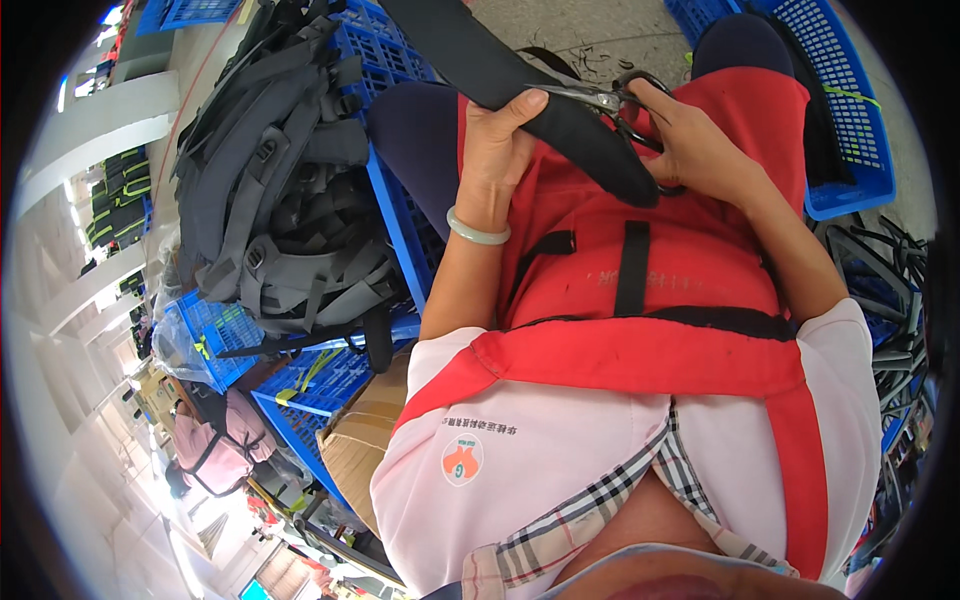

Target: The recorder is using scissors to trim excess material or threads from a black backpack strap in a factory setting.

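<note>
My left hand (503, 137), with a pale bangle on its wrist, grips a dark grey padded strap (585, 150). The thumb lies on top; the other fingers are hidden underneath. One rounded end of the strap hangs over my lap, and the other runs out past the upper edge. In my right hand (690, 140) is a pair of scissors (603, 99), with fingers through the dark handles. Its metal blades lie across the strap beside my left thumb. Whether the blades touch the strap, I cannot tell.
Left of me, grey straps and padded pieces (290, 200) are heaped over blue crates (400, 230). A blue basket (850, 185) stands at the right, above more loose strips (880, 270). Dark scraps (595, 60) litter the floor ahead. A person (225, 440) in pink is at lower left.
</note>
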Demonstrator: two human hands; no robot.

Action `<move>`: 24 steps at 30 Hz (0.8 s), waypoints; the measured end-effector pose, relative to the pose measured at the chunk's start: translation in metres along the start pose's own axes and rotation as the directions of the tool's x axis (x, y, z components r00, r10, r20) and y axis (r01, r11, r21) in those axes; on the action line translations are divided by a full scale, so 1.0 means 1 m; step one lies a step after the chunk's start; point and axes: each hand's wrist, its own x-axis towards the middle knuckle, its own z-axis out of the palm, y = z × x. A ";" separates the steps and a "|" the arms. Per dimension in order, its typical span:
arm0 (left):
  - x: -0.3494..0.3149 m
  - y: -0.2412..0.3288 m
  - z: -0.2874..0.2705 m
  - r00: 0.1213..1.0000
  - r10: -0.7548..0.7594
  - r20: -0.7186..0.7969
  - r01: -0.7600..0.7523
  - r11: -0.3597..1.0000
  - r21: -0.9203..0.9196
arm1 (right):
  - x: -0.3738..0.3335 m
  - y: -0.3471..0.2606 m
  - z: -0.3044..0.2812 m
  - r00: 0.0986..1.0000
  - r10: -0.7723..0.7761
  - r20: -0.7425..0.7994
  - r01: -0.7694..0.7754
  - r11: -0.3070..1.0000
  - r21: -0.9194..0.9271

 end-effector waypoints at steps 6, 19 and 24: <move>-0.002 -0.002 0.006 1.000 0.012 0.002 -0.012 1.000 0.011 | 0.004 0.020 0.014 0.985 -0.132 -0.107 0.126 0.990 -0.065; 0.011 0.004 -0.001 0.997 -0.070 0.037 0.072 0.996 -0.053 | 0.006 0.026 0.022 0.983 -0.078 -0.164 0.080 0.997 0.005; 0.006 -0.003 0.008 0.999 -0.046 0.006 0.046 0.997 -0.057 | 0.008 0.024 0.023 0.937 -0.196 -0.290 0.164 0.978 -0.131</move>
